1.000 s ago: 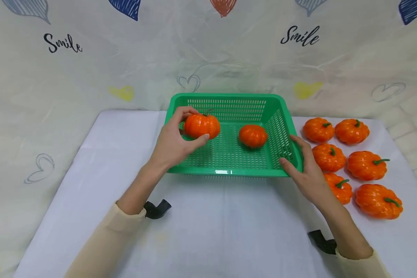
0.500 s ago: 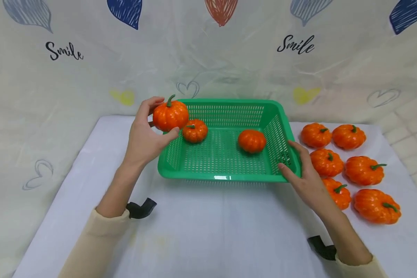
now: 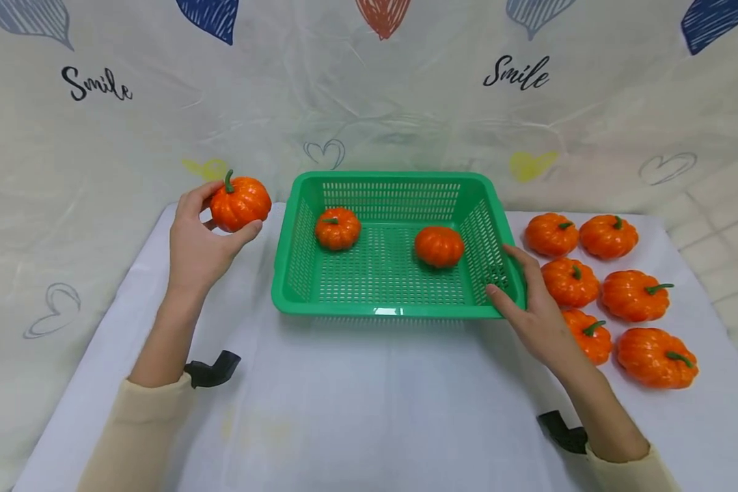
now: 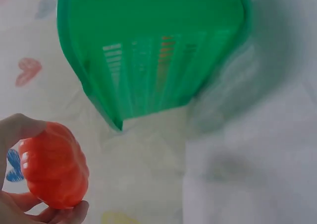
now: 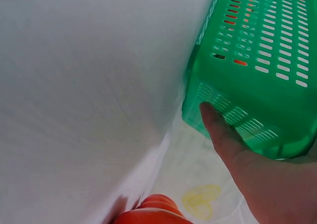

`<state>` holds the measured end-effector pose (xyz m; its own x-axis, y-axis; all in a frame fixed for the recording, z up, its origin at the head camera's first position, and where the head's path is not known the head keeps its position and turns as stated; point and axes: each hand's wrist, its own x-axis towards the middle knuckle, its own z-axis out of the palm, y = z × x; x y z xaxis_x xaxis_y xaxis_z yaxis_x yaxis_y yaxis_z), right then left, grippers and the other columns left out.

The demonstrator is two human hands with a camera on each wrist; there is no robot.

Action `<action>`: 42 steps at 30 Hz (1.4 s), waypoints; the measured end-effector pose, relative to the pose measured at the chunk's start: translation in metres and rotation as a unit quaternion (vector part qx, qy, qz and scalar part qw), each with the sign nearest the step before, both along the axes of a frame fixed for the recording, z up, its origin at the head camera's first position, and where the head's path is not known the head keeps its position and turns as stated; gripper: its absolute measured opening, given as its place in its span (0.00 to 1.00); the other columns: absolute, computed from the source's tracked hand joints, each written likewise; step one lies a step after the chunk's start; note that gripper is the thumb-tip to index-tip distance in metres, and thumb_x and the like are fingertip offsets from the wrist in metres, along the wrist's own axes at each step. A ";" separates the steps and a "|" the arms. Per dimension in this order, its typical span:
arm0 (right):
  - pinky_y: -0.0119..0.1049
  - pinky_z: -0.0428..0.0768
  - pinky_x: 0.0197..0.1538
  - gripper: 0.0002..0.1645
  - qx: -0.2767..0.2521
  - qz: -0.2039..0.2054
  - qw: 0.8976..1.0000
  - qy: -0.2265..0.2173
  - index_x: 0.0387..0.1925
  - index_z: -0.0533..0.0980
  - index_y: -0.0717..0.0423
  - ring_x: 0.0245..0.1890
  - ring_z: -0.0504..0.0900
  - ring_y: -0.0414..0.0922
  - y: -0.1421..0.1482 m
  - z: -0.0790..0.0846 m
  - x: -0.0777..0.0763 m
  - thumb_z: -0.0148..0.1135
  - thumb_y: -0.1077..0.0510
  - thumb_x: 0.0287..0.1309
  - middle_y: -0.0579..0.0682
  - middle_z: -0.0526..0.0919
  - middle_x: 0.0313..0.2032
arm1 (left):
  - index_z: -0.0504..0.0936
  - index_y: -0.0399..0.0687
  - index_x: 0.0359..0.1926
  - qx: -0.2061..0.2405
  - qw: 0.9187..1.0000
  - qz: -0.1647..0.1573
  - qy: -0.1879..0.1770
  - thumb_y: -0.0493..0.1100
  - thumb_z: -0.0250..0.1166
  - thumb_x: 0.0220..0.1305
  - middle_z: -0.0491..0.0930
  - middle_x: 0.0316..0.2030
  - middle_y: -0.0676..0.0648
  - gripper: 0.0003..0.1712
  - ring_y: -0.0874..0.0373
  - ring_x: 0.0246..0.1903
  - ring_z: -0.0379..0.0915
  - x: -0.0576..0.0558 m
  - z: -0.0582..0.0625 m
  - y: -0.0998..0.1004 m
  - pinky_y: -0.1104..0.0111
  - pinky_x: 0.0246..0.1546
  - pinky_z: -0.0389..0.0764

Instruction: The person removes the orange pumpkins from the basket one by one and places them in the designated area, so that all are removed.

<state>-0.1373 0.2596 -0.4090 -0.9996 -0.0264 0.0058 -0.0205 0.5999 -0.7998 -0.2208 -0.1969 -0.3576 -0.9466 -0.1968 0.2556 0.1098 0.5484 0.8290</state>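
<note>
My left hand [image 3: 199,239] holds an orange toy pumpkin [image 3: 242,203] with a green stem, raised left of the green plastic basket [image 3: 283,273]. Thumb and fingers curl round this pumpkin [image 4: 57,167] in the left wrist view. My right hand [image 3: 541,314] grips the basket's right rim near its front corner, thumb inside. Inside the basket, a small pumpkin [image 3: 338,229] lies at the left and another pumpkin [image 3: 439,247] at the right. In the right wrist view, the thumb lies against the basket wall [image 5: 257,102].
Several more pumpkins [image 3: 636,296] stand in two columns on the white-covered table [image 3: 369,410], right of the basket and close to my right forearm. A patterned sheet [image 3: 369,89] hangs behind the table. Each wrist wears a black mount [image 3: 212,370].
My left hand has carried its pumpkin leftward, out from over the basket. The small pumpkin at the basket's left has come into sight. My right hand keeps its grip on the rim.
</note>
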 end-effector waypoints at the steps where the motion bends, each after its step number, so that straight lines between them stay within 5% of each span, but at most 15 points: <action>1: 0.18 0.75 0.42 0.47 0.000 -0.001 1.000 0.001 0.84 0.43 0.39 0.65 0.66 0.68 0.001 0.000 0.000 0.57 0.47 0.75 0.66 0.54 0.77 | 0.69 0.47 0.74 0.003 1.000 0.006 -0.007 0.48 0.77 0.60 0.70 0.69 0.43 0.44 0.50 0.69 0.66 -0.001 -0.002 -0.003 0.48 0.68 0.77; 15: 0.17 0.75 0.41 0.47 0.006 -0.008 1.000 0.000 0.84 0.43 0.38 0.64 0.66 0.67 0.004 0.000 0.001 0.56 0.47 0.75 0.67 0.55 0.77 | 0.62 0.47 0.78 -0.003 0.994 0.077 -0.074 0.52 0.74 0.63 0.67 0.75 0.44 0.48 0.47 0.74 0.62 -0.018 -0.031 -0.044 0.48 0.71 0.74; 30: 0.17 0.75 0.43 0.47 -0.001 -0.002 1.000 -0.001 0.84 0.43 0.38 0.65 0.67 0.68 0.000 0.000 -0.001 0.56 0.47 0.75 0.66 0.54 0.78 | 0.56 0.43 0.81 -0.053 0.982 0.071 -0.165 0.44 0.75 0.62 0.60 0.78 0.35 0.53 0.35 0.76 0.57 -0.047 -0.070 -0.080 0.41 0.74 0.67; 42: 0.17 0.75 0.42 0.47 0.000 -0.003 1.000 -0.006 0.84 0.43 0.37 0.65 0.68 0.67 0.000 -0.002 -0.002 0.56 0.47 0.75 0.66 0.54 0.78 | 0.53 0.42 0.81 -0.072 0.983 0.053 -0.163 0.41 0.75 0.62 0.58 0.79 0.33 0.54 0.33 0.77 0.55 -0.056 -0.081 -0.084 0.39 0.75 0.63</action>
